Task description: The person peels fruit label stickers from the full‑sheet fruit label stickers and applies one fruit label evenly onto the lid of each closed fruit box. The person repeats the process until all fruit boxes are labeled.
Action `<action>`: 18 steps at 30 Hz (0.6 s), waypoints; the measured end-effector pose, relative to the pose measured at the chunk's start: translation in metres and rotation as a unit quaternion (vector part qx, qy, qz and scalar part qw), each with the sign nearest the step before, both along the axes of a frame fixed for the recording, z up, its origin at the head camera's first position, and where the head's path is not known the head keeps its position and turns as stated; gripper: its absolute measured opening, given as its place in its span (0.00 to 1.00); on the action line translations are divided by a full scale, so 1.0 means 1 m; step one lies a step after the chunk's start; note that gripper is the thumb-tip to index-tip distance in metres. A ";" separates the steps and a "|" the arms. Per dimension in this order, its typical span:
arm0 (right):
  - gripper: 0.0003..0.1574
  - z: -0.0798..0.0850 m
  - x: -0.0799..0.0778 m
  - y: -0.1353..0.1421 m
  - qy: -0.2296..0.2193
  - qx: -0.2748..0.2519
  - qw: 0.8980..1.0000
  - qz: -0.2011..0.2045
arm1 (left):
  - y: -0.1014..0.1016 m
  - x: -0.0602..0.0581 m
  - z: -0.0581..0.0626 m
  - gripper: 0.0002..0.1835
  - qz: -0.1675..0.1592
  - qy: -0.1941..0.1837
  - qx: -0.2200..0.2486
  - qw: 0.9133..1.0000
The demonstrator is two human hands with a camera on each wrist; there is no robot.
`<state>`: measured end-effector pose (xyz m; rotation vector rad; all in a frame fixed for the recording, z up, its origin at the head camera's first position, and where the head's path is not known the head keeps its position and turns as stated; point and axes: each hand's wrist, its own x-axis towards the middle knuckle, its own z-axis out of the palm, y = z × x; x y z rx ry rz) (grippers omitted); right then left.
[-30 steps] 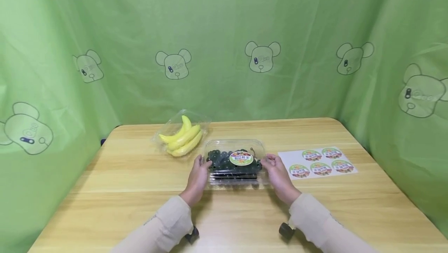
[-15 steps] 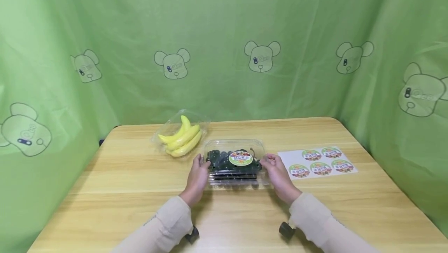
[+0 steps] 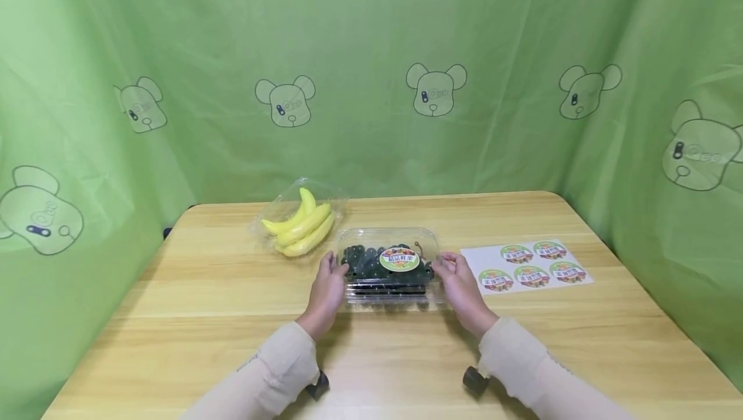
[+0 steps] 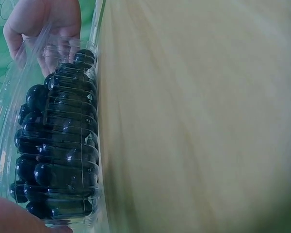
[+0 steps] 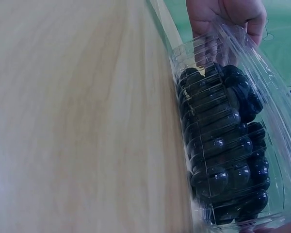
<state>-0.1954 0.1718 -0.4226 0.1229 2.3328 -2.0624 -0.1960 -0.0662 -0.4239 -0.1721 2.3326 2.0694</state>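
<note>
grapes (image 3: 371,266) in box (image 3: 387,237), bananas (image 3: 304,231) behind left, stickers (image 3: 531,277) right

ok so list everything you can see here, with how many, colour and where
container: one, clear, between the hands
grapes: many, dark, inside container
label: one, multicoloured, on container
bananas: at least three, yellow, left rear of table
bag: one, clear, around bananas
sheet: one, white, right of container
stickers: five, multicoloured, on sheet
table: one, wood-coloured, under everything
curtain: count unclear, green, behind and beside table
sleeves: two, beige, on forearms
left hand, right hand: one each, gripping container ends
</note>
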 end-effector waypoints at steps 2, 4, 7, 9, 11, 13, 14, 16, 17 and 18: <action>0.35 0.000 0.000 0.000 0.000 -0.002 1.000 -0.001 | 0.000 0.000 0.000 0.34 0.003 -0.002 -0.001 1.000; 0.35 0.000 -0.001 -0.001 0.000 -0.002 1.000 -0.003 | -0.001 0.000 0.000 0.34 0.004 -0.002 -0.002 1.000; 0.35 0.000 -0.001 -0.001 0.001 -0.001 1.000 -0.005 | -0.001 -0.001 -0.001 0.34 0.005 -0.002 -0.004 1.000; 0.35 0.001 -0.001 -0.001 0.003 0.002 1.000 -0.006 | -0.001 -0.002 -0.001 0.34 0.004 -0.001 -0.005 1.000; 0.35 0.002 0.000 -0.002 0.003 0.004 1.000 -0.006 | -0.001 -0.002 -0.001 0.34 0.003 0.000 -0.007 1.000; 0.35 0.002 0.000 -0.002 0.003 0.005 1.000 -0.006 | -0.001 -0.002 -0.001 0.34 0.002 -0.002 -0.007 1.000; 0.35 0.002 0.000 -0.002 0.003 0.005 1.000 -0.007 | -0.001 -0.002 -0.001 0.34 0.002 -0.001 -0.009 1.000; 0.35 0.003 0.000 -0.002 0.002 0.006 1.000 -0.007 | -0.001 -0.002 0.000 0.34 0.001 -0.002 -0.012 1.000; 0.35 0.003 -0.001 -0.003 0.002 0.007 1.000 -0.008 | -0.001 -0.002 0.000 0.34 0.002 -0.003 -0.012 1.000; 0.35 0.003 -0.001 -0.003 0.002 0.007 1.000 -0.009 | -0.001 -0.002 0.001 0.34 0.002 -0.003 -0.013 1.000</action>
